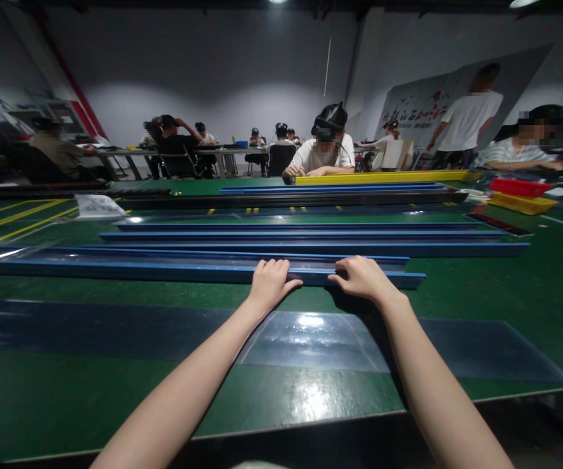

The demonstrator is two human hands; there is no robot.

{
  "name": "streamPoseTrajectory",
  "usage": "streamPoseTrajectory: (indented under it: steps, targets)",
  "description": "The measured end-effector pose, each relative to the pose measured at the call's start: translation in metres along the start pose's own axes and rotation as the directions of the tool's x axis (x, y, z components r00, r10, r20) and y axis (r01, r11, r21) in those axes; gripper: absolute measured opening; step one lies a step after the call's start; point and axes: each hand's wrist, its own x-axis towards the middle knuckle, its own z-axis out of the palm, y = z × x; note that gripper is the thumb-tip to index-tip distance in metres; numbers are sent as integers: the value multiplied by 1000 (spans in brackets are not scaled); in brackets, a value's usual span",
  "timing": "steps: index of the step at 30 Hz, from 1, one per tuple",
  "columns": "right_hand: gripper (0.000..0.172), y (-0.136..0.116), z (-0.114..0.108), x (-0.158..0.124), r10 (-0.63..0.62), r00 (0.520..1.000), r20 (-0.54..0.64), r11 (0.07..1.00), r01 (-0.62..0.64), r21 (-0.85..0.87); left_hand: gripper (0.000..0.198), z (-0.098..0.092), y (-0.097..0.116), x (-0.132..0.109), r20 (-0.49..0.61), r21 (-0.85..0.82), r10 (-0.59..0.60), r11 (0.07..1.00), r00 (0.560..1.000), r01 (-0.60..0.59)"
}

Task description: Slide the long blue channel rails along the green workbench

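A long blue channel rail [115, 264] lies across the green table [310, 397] in front of me. My left hand [270, 282] curls over its near edge, fingers closed on the rail. My right hand [362, 277] grips the same rail a little to the right, near its right end. A clear plastic film strip [310, 339] lies flat on the table between my forearms and the rail.
More blue rails [310, 238] and a black rail [286, 198] lie farther back. A yellow rail [383, 177], a red tray [520, 187] and a yellow tray [522, 203] sit at the back right. Several people sit at tables beyond.
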Motion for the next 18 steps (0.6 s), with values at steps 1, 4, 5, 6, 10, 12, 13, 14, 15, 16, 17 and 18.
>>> streamPoseTrajectory:
  steps: [1,4,5,6,10,12,13,14,15,16,17,18]
  targets:
    - [31,0,0,0,-1,1000,1,1000,1,0,40,0,0,0,1,1,0,1000,1000,0]
    - [31,0,0,0,4,1000,8,1000,-4,1,40,0,0,0,2,2,4,1000,1000,-4]
    - [31,0,0,0,5,1000,9,1000,-5,-1,40,0,0,0,2,3,4,1000,1000,-4]
    - [32,0,0,0,5,1000,8,1000,-5,-2,40,0,0,0,2,3,5,1000,1000,-5]
    - [32,0,1,0,-5,1000,0,1000,5,-7,41,-1,0,0,1,10,5,1000,1000,-5]
    - [32,0,1,0,-5,1000,-4,1000,5,-6,41,0,1,0,-6,13,7,1000,1000,-7]
    - [32,0,1,0,-4,1000,-5,1000,4,-5,41,0,1,0,-10,14,7,1000,1000,-7]
    - [32,0,1,0,-3,1000,-6,1000,3,-3,41,0,1,0,-13,15,9,1000,1000,-9]
    - [32,0,1,0,-2,1000,-6,1000,2,-3,40,0,1,0,-16,16,10,1000,1000,-9]
    - [32,0,1,0,0,1000,-6,1000,0,-2,40,0,1,0,-18,18,10,1000,1000,-10]
    - [32,0,1,0,0,1000,-7,1000,0,-3,40,0,1,0,-19,19,10,1000,1000,-10]
    - [32,0,1,0,2,1000,-6,1000,-2,-4,40,0,0,0,-21,20,10,1000,1000,-10]
